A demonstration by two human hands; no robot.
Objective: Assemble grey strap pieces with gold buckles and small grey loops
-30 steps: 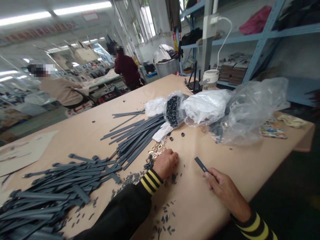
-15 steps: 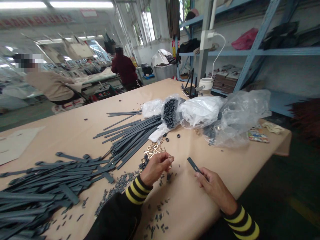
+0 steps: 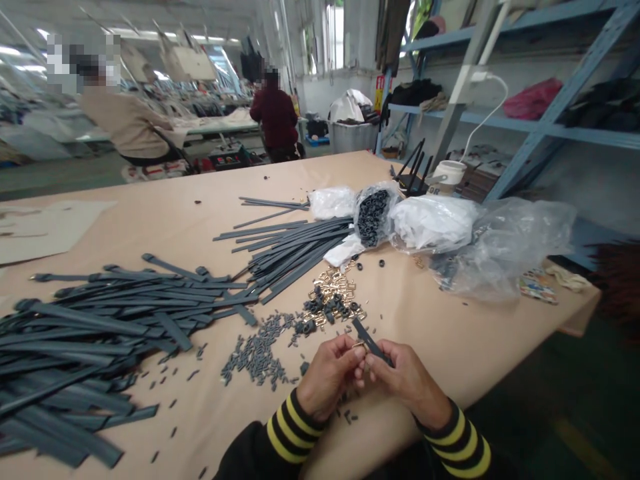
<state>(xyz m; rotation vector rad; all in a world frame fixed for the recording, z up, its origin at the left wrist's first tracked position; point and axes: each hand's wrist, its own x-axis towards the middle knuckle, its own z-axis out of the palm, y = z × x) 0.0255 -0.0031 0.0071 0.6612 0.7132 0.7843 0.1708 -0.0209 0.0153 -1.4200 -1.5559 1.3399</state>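
My left hand [image 3: 334, 373] pinches a small gold buckle [image 3: 359, 346] between thumb and fingers. Close against it, my right hand [image 3: 407, 380] grips a dark grey strap [image 3: 367, 339], whose slotted end points up and away to the left. The buckle and strap meet between my hands; whether one is threaded through the other I cannot tell. Just beyond lies a heap of gold buckles [image 3: 340, 283] mixed with black strap loops [image 3: 325, 308]. Many tiny dark strap offcuts [image 3: 257, 353] are scattered left of my hands.
Long dark straps [image 3: 125, 313] pile up at the left, with a thinner bundle [image 3: 290, 257] further back. A plastic bag of black loops [image 3: 374, 215], clear bags [image 3: 520, 243] and a router [image 3: 415, 177] stand behind. Two people sit beyond the table; blue shelving [image 3: 560, 127] is at right.
My hands have come together, bringing the buckle up to the strap's slotted end. The camera view has swung, so the table's contents appear shifted to the right.
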